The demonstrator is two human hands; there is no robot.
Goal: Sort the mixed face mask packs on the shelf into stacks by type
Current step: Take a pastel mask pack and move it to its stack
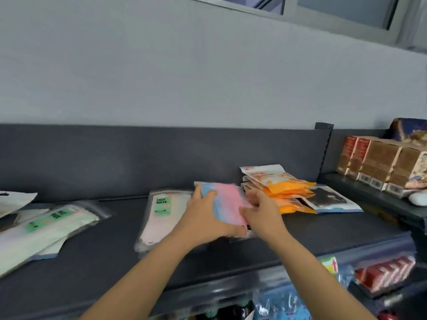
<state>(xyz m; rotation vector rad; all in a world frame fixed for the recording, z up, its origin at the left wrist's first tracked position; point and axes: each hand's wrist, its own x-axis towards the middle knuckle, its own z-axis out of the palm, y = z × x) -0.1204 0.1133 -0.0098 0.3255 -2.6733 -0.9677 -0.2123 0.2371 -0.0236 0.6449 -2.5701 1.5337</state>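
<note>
– while the left hand (203,211) and right hand (261,211) are gripping the pink pack (228,199) over the shelf (115,250), how far is sorting getting?
– partway, i'm judging. orange stack (284,188) is sitting just beside it; green-label packs (46,225) are lying scattered leftward.

Two bare forearms, left forearm (147,269) and right forearm (312,269), slim and smooth-looking, uncovered all the way from the bottom edge of the view up to the narrow wrists. Left hand (203,215) and right hand (263,213) bare as well, with slender fingers and faint creases at the knuckles. Nails and finer detail of the skin too blurred to make out.
</note>
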